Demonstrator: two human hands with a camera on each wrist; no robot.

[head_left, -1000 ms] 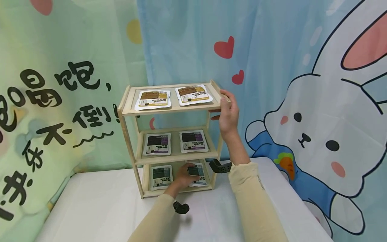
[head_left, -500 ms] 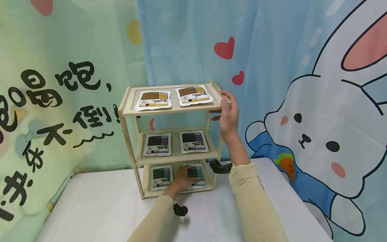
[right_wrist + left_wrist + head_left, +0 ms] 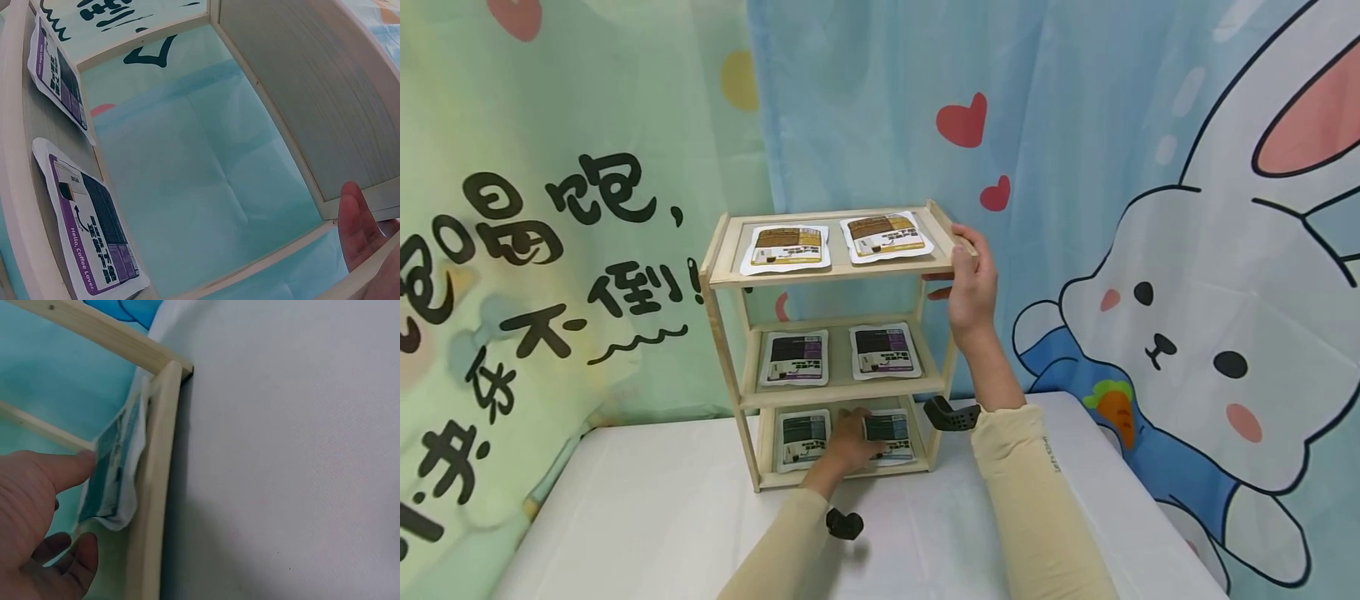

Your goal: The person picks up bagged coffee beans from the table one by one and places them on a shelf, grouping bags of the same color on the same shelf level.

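A three-tier wooden shelf stands on the table. My right hand grips the right end of its top tier, fingers beneath the board, as the right wrist view also shows. On the bottom tier my left hand lies between two flat sachets. Its thumb touches or nearly touches the edge of the right teal-and-white sachet, while the loosely bent fingers are apart from it. The left green-and-white sachet lies beside the hand. Both lie flat on the tier, the right one partly covered by the hand.
Two purple-and-black sachets, left and right, lie on the middle tier. Two brown-and-yellow sachets, left and right, lie on top. A white cloth covers the table; a printed curtain hangs behind.
My left hand has shifted slightly left, uncovering more of the bottom right sachet, and its fingers have come away from it. The right hand keeps its hold on the shelf.
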